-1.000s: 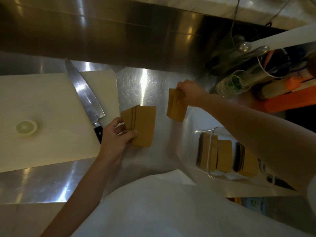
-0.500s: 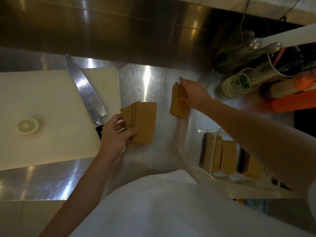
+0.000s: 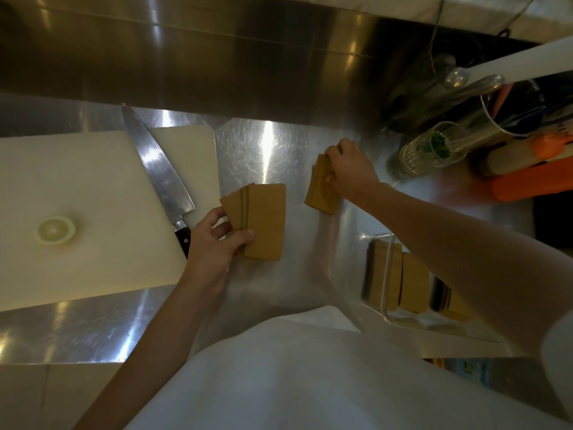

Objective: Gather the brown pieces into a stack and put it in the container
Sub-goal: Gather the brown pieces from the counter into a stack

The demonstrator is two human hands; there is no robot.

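Note:
Flat brown rectangular pieces lie in two groups on the steel counter. My left hand (image 3: 217, 243) grips the nearer fanned stack (image 3: 263, 221) at its lower left edge, thumb on top. My right hand (image 3: 348, 169) is closed on the top of a second, smaller stack (image 3: 319, 197) farther right, which leans on the counter. A clear plastic container (image 3: 389, 274) at the right front edge holds more brown pieces standing on edge; my right forearm hides part of it.
A white cutting board (image 3: 77, 197) lies on the left with a large chef's knife (image 3: 158, 169) along its right edge and a lemon end (image 3: 55, 229). A glass jar with herbs (image 3: 434, 147) and orange tools sit at the back right. Steel backsplash runs behind.
My right hand has closed its fingers over the top of the small stack and shifted it slightly. My left hand keeps its hold on the fanned stack.

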